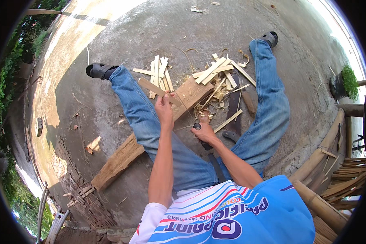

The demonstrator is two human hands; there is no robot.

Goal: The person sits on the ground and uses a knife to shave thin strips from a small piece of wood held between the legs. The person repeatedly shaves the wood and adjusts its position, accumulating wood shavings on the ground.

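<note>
My left hand (164, 109) is closed around a flat, pale strip of wood or bamboo (151, 86), which slants up and left above a wooden beam. To its right, my right hand (205, 133) grips the dark handle of a knife (197, 126). The blade is thin and hard to make out, pointing up and left toward the beam. Behind that hand a long dark piece (217, 167) lies over my lap; I cannot tell whether it is joined to the handle. The thick wooden beam (120, 159) runs diagonally under my left leg, its far end between my knees.
Pale strips (162, 75) lie in a pile beyond my left hand, and more strips (215, 71) at the beam's far end. Curled shavings (219, 92) surround a dark-bladed machete (233, 106) near my right leg. A potted plant (347, 83) and bamboo poles (319, 205) stand at right.
</note>
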